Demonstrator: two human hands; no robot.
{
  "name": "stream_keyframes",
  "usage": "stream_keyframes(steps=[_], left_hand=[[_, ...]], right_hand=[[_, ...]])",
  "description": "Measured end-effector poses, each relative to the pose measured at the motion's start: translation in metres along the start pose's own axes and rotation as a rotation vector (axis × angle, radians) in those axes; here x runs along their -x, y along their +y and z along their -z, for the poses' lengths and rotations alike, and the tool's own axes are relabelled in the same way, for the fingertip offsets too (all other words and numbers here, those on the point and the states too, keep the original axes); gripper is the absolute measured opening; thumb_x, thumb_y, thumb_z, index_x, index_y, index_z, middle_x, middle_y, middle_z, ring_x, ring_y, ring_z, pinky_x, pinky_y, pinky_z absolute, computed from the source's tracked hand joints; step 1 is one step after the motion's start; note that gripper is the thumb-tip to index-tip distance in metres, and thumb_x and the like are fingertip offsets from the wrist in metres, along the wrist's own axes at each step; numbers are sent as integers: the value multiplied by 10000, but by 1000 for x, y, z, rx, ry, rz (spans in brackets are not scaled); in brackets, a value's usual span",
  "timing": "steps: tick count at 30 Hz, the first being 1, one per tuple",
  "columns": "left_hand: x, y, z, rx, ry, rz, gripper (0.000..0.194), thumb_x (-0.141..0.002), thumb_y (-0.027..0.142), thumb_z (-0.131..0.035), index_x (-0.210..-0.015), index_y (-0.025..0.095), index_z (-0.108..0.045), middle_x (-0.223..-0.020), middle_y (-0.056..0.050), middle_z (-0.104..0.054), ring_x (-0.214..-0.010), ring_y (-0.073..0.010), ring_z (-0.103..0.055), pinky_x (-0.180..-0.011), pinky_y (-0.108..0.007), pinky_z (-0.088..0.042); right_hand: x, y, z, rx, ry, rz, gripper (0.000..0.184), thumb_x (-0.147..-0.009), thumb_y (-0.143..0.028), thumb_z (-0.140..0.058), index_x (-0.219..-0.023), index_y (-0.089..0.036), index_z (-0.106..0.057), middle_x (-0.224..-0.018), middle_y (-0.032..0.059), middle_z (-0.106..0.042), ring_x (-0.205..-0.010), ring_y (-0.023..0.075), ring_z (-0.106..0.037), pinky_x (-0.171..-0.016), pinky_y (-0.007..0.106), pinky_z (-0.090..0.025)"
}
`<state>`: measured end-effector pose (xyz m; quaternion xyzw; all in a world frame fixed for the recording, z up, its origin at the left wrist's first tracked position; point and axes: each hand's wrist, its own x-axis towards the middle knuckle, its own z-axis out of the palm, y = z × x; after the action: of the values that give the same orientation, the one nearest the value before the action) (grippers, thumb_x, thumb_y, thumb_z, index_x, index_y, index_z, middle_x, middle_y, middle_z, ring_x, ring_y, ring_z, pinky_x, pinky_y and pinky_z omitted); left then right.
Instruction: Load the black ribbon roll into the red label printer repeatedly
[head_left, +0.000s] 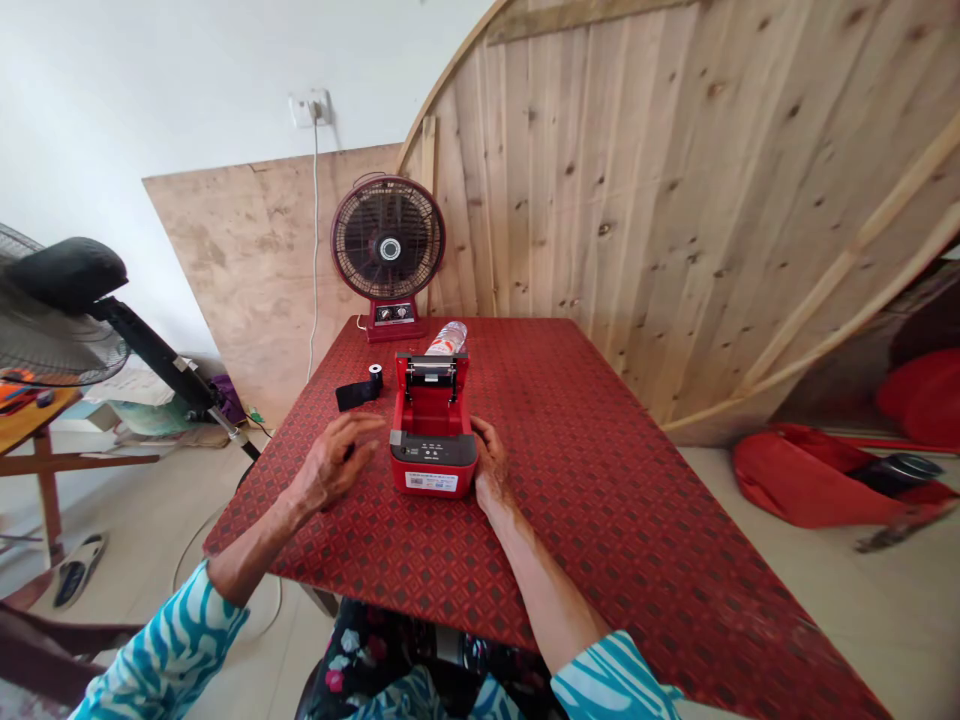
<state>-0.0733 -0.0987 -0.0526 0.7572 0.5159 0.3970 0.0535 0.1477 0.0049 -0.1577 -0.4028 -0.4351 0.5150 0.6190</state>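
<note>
A red and black label printer (433, 466) sits on the table with its lid raised, leaving its red inner bay exposed. My right hand (491, 462) is closed against the printer's right side, with some fingertips hidden. To the left of the printer, my left hand (341, 462) hovers with fingers stretched out and nothing in them. Beyond that hand lies a small black roll (375, 376) with a white core, a length of it unrolled leftward on the tabletop.
A clear bottle (448, 338) lies behind the printer. Farther back stands a red desk fan (388, 245). The table (600, 520) has a red patterned cover. At left is a floor fan (157, 350); at right, a red bag (799, 480) on the floor.
</note>
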Motion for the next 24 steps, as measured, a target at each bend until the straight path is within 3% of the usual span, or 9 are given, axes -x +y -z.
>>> stream_keyframes(steps=[2,4,7,10,12,15,19,24], left_hand=[[-7,8,-4,-42,-73,-70,285,-930,287,-477,-1138,205,-653,-1171,-108,-664,-1111,-214,-608,-973,-370,-473],[-14,-4,-3,-87,-60,-37,299,-928,282,-460,-1144,204,-652,-1185,-108,-656,-1124,-216,-601,-985,-374,-462],[-26,-49,6,-142,-5,143,346,-885,339,-505,-1173,198,-637,-1174,-105,-657,-1107,-238,-604,-978,-396,-464],[-39,-96,17,-108,-77,373,476,-799,416,-575,-1194,155,-630,-1143,-127,-676,-1068,-285,-622,-899,-402,-501],[-47,-115,19,-32,-147,484,512,-745,458,-617,-1150,146,-655,-1095,-113,-703,-1033,-300,-636,-859,-385,-510],[-55,-128,14,55,-210,556,559,-702,494,-642,-1124,129,-665,-990,-99,-728,-919,-288,-666,-763,-352,-522],[-61,-135,2,33,-155,562,590,-692,399,-623,-1203,104,-613,-927,-92,-729,-831,-240,-670,-695,-313,-510],[-59,-143,1,-54,-206,539,261,-682,330,-599,-824,154,-729,-635,-14,-671,-664,-213,-632,-647,-307,-474]], right_hand=[[0,1,0,11,-7,11,373,-745,-416,-576,-1042,-205,-657,-1054,60,-706,-998,231,-617,-893,397,-475],[0,3,1,17,-16,25,363,-755,-409,-568,-1048,-215,-660,-1043,55,-711,-1004,232,-616,-895,397,-475],[-1,4,0,22,-14,37,349,-763,-398,-557,-1047,-225,-665,-1028,50,-717,-1019,235,-610,-900,398,-475],[-2,4,-1,19,-2,24,347,-755,-395,-559,-1034,-217,-664,-1041,56,-709,-1024,240,-607,-919,412,-465],[-2,3,-2,18,-2,17,349,-751,-399,-562,-1028,-213,-662,-1053,60,-702,-1023,240,-608,-938,421,-454],[-2,1,-1,20,-12,6,350,-759,-405,-560,-1037,-216,-660,-1070,61,-700,-1028,237,-610,-953,424,-446],[-1,0,0,32,-3,2,346,-764,-408,-567,-1039,-222,-663,-1089,61,-697,-1045,239,-607,-950,420,-451],[0,0,2,38,-15,-3,338,-777,-399,-560,-1054,-232,-657,-1095,50,-698,-1052,236,-607,-943,413,-457]])
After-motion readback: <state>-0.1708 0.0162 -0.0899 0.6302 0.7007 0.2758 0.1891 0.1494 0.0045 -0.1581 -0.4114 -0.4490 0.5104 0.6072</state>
